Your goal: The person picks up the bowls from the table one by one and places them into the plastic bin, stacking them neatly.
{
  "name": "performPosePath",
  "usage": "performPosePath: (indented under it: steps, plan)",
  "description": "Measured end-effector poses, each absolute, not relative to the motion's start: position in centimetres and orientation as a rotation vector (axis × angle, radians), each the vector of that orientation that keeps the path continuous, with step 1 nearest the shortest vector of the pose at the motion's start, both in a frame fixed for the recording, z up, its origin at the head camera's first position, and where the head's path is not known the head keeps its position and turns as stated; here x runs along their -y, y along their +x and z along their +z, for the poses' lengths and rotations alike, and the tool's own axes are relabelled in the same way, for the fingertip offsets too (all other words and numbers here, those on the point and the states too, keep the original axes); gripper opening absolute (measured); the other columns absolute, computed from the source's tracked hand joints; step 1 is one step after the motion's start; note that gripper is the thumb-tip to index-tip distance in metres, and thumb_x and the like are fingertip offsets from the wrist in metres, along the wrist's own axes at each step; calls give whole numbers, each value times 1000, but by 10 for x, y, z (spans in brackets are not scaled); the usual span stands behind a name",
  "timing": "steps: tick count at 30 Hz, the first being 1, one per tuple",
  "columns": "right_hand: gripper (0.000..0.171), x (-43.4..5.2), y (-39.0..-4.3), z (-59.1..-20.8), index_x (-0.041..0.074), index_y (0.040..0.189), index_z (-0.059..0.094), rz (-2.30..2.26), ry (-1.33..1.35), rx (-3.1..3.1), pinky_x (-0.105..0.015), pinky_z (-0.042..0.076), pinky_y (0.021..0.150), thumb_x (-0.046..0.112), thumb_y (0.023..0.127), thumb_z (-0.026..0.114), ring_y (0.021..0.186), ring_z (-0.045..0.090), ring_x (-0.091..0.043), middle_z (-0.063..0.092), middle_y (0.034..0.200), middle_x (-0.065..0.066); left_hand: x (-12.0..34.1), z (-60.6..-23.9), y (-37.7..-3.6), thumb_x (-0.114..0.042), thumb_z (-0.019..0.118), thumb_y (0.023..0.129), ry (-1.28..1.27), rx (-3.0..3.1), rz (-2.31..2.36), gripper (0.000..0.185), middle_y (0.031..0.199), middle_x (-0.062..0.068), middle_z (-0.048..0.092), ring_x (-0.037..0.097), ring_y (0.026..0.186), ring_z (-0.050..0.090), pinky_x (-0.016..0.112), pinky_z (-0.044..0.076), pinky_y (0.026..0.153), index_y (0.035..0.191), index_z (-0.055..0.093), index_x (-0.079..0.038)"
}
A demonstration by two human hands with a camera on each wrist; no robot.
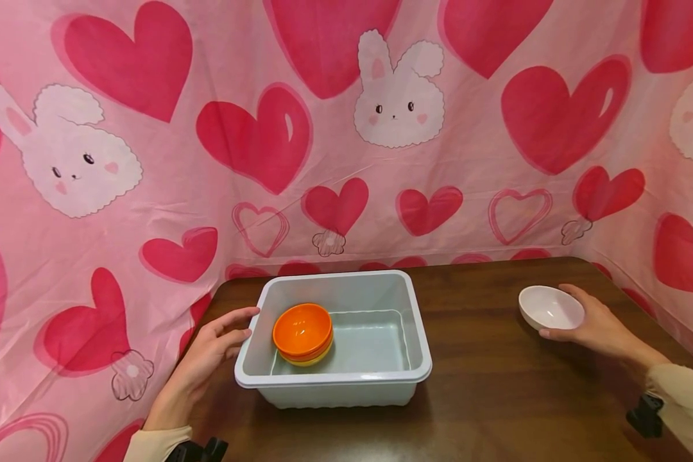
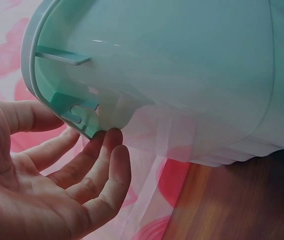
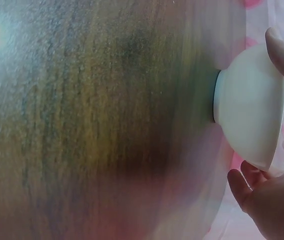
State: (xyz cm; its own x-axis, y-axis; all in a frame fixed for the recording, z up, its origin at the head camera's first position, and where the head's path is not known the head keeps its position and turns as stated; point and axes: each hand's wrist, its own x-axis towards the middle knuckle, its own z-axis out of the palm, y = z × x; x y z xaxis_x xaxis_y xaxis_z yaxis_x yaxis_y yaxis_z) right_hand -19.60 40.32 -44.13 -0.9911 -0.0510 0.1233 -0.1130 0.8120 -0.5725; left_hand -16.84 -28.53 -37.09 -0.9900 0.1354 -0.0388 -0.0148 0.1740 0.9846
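1. While the left hand point(image 1: 208, 356) lies palm-in against the left end of the pale tub point(image 1: 381, 378), its fingers point(image 2: 113, 150) are loosely spread and only lightly bent, their tips touching the underside of the tub's rim; nothing is gripped.
2. The right hand point(image 1: 597, 327) reaches in from the right with its forearm low over the wooden table point(image 1: 485, 398), cupping the white bowl point(image 1: 550, 308): thumb along the near rim, fingers curled round the far side.
3. The white bowl stands on its foot at the table's right side, well apart from the tub, mouth facing up.
4. The tub sits mid-table, long axis running left to right, open top upward.
5. Inside, at its left end, an orange bowl point(image 1: 302, 330) is stacked on a yellow one point(image 1: 314, 359), mouths tilted slightly towards the camera.
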Motion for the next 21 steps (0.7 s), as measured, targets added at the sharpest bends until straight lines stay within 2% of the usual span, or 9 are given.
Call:
performPosePath:
  steps: [9, 21]
  plan:
    - [114, -398, -195, -446, -17, 153, 24, 984, 93, 2796, -77, 37, 94, 32, 76, 93, 120, 43, -62, 36, 143, -47, 285, -371, -167, -11, 58, 105, 95, -2316, 1932, 49, 146, 23, 55, 25, 110, 70, 35, 60, 91, 152, 50, 2]
    - [114, -398, -191, -446, -19, 154, 19, 1077, -2, 2778, -77, 35, 98, 31, 80, 90, 123, 40, -62, 32, 146, -47, 284, -371, -167, -11, 58, 105, 121, -2318, 1946, 49, 143, 22, 57, 24, 108, 70, 34, 60, 91, 151, 51, 3]
